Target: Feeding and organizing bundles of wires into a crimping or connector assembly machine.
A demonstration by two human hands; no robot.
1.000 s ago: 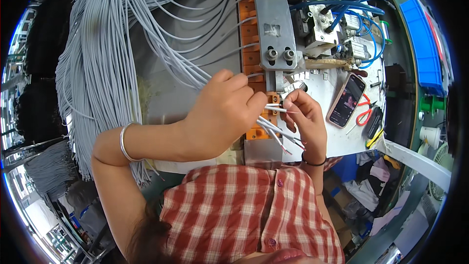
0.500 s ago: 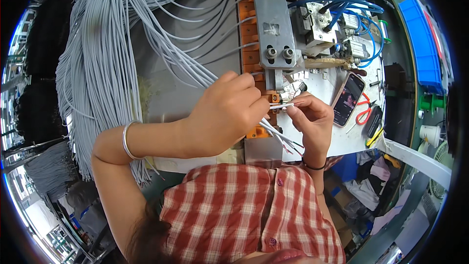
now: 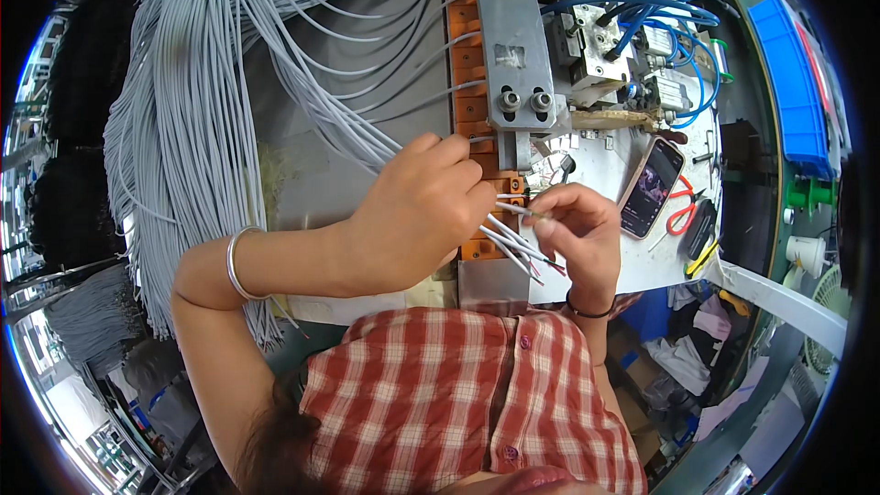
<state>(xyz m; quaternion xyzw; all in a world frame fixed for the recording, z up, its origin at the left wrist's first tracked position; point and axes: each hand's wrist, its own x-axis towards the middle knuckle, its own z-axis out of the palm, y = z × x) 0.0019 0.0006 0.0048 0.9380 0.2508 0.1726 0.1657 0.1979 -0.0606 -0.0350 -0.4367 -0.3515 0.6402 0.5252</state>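
My left hand is closed round several grey cables, whose stripped ends fan out past its fingers to the right, with thin coloured cores showing. With thumb and fingertips, my right hand pinches the end of one cable from that bunch. Just beyond both hands runs a row of orange clamp blocks. Single cables lead into several of these blocks from the left. A short cable end lies at the block closest to my fingertips.
A big bundle of grey cables hangs at the left. Over the orange row sits a steel press plate with bolts. Pneumatic valves with blue tubes stand behind. A phone, red-handled tool and black-and-yellow cutter lie at the right.
My right hand has shifted slightly left and its fingers have changed their grip on the cable end. My left hand has drawn back a little to the left, and the loose cable ends have shifted.
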